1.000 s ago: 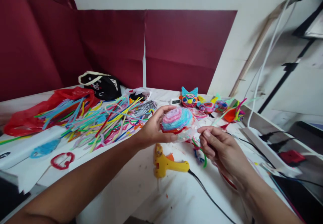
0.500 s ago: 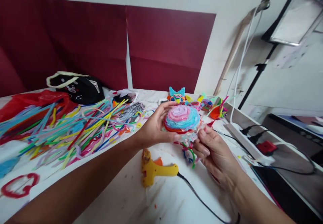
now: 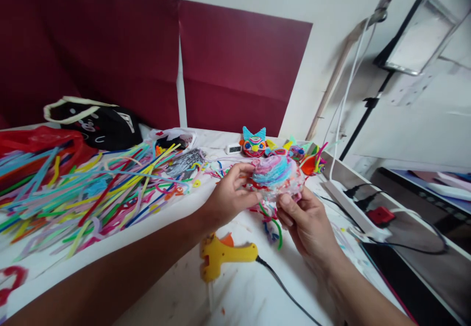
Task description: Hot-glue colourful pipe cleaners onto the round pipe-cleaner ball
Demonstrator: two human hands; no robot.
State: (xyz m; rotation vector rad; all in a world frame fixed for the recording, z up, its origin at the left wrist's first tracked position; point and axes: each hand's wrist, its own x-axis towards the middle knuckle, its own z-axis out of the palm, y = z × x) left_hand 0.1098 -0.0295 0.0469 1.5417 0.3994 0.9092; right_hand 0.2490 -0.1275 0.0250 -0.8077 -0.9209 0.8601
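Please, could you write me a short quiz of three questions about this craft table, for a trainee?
1. True or false: the left hand and the right hand both touch the pink-and-blue coiled piece.
2. Where is the yellow glue gun? A) in the left hand B) lying on the table C) in the right hand
3. Fill in: the loose pipe cleaners lie on the person's ____ side.
Key: 1 true; 2 B; 3 left.

No legible text or labels.
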